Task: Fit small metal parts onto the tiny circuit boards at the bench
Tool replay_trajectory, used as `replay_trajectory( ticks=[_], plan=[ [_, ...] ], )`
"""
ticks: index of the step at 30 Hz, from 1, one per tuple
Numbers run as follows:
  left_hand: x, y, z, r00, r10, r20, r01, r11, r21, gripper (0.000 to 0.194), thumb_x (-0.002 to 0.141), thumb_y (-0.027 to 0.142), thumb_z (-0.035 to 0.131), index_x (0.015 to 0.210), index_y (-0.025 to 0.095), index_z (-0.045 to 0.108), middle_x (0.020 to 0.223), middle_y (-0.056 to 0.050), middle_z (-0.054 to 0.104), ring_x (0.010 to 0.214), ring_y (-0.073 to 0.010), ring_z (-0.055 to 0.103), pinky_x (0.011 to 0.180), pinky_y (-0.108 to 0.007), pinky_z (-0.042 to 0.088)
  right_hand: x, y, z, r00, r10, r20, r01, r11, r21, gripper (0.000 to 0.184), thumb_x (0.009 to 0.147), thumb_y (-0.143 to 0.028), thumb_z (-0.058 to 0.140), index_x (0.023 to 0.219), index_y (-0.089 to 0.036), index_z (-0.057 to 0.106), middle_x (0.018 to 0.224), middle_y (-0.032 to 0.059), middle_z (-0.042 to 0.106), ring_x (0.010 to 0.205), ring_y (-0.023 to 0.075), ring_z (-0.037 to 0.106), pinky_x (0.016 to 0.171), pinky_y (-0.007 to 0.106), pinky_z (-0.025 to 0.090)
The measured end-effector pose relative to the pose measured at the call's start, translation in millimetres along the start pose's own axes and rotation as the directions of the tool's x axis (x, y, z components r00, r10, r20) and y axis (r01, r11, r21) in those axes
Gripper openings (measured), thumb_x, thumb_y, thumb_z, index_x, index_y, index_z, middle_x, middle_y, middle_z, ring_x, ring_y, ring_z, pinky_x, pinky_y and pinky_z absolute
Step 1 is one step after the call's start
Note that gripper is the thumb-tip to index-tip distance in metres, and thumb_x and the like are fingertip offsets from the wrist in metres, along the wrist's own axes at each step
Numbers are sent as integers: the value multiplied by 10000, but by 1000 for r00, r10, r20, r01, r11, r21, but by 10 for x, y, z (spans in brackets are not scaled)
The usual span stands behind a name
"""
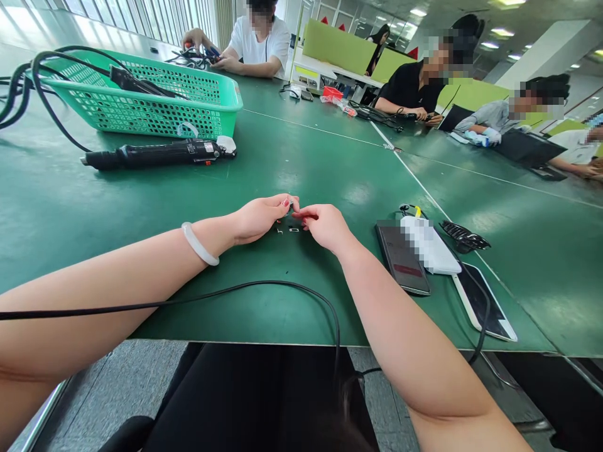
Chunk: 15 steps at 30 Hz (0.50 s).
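My left hand (pixel 264 216) pinches a tiny dark piece (pixel 291 205) between thumb and forefinger, too small to name. Right beside it, my right hand (pixel 323 225) has its fingers pressed together, the tips close to that piece. Whether the right fingers hold anything is hidden. On the green tabletop just below the fingertips lie a small rectangular metal bit (pixel 294 230) and another small light-coloured bit (pixel 279 232). A white bangle (pixel 200 243) circles my left wrist.
A green basket (pixel 155 119) with cables stands at the back left, a black electric screwdriver (pixel 155 154) before it. Phones (pixel 405 257) and a white device (pixel 431 245) lie right. A black cable (pixel 264 282) crosses in front. Several people sit around the table.
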State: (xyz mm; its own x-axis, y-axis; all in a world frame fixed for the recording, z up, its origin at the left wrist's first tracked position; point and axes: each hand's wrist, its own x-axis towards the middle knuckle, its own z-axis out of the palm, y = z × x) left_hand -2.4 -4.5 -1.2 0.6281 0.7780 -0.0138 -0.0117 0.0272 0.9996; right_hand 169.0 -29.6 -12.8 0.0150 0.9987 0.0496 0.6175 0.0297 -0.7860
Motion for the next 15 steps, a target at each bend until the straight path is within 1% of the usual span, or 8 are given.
replay_trajectory(
  ticks=[2, 3, 5, 6, 8, 10, 12, 15],
  plan=[
    [-12, 10, 34, 1000, -1, 28, 3, 998, -63, 236, 917, 263, 410, 785, 184, 589, 1193, -63, 561, 1207, -178, 440, 1027, -320, 309, -11, 1, -49, 999, 17, -39, -19, 999, -50, 283, 773, -67, 522, 938, -184, 721, 920, 47, 726, 815, 128, 641, 813, 299, 483],
    [-14, 13, 45, 999, 1, 42, 3, 995, -98, 229, 914, 252, 414, 782, 184, 588, 1189, -63, 559, 1218, -178, 431, 1028, -319, 309, -20, -5, -75, 999, 34, -34, -37, 997, -73, 249, 763, -90, 560, 931, -179, 720, 899, 47, 724, 797, 128, 637, 799, 296, 482],
    [-9, 17, 49, 999, 12, 46, -4, 985, -170, 206, 901, 224, 435, 772, 185, 590, 1171, -60, 563, 1222, -170, 428, 1023, -305, 316, -46, -32, -110, 997, 73, 35, -69, 992, -108, 193, 721, -153, 653, 901, -172, 718, 841, 38, 713, 742, 125, 623, 749, 286, 479],
    [-2, 20, 42, 999, 20, 29, -13, 978, -207, 195, 894, 210, 445, 769, 185, 591, 1163, -56, 565, 1214, -164, 436, 1016, -295, 321, -61, -50, -115, 994, 83, 76, -73, 989, -131, 193, 691, -181, 694, 882, -172, 717, 815, 30, 704, 713, 121, 611, 718, 279, 475],
    [17, 31, 10, 999, 32, -43, -42, 964, -264, 183, 889, 190, 452, 775, 186, 594, 1156, -43, 564, 1162, -150, 472, 984, -283, 344, -90, -89, -99, 991, 70, 114, -47, 981, -187, 208, 650, -213, 739, 854, -179, 712, 786, 15, 685, 675, 112, 583, 666, 266, 456],
    [39, 44, -33, 991, 39, -131, -75, 957, -280, 187, 899, 192, 441, 803, 188, 602, 1135, -35, 562, 1057, -138, 517, 917, -278, 380, -112, -115, -68, 993, 29, 111, -3, 974, -228, 147, 667, -212, 725, 810, -189, 704, 758, 3, 670, 652, 105, 560, 636, 258, 435],
    [56, 54, -71, 977, 44, -209, -94, 968, -235, 199, 905, 196, 430, 829, 190, 614, 1083, -29, 564, 924, -124, 532, 819, -263, 399, -122, -122, -41, 993, -8, 120, 36, 971, -236, 67, 706, -172, 677, 766, -193, 695, 728, -3, 661, 634, 100, 548, 625, 253, 425],
    [66, 58, -93, 960, 35, -278, -73, 990, -125, 215, 904, 207, 434, 852, 197, 642, 962, -24, 559, 740, -108, 493, 685, -248, 377, -121, -113, -23, 993, -46, 110, 70, 972, -223, 114, 745, -124, 610, 774, -197, 693, 730, -1, 661, 637, 99, 549, 644, 252, 426]
  ],
)
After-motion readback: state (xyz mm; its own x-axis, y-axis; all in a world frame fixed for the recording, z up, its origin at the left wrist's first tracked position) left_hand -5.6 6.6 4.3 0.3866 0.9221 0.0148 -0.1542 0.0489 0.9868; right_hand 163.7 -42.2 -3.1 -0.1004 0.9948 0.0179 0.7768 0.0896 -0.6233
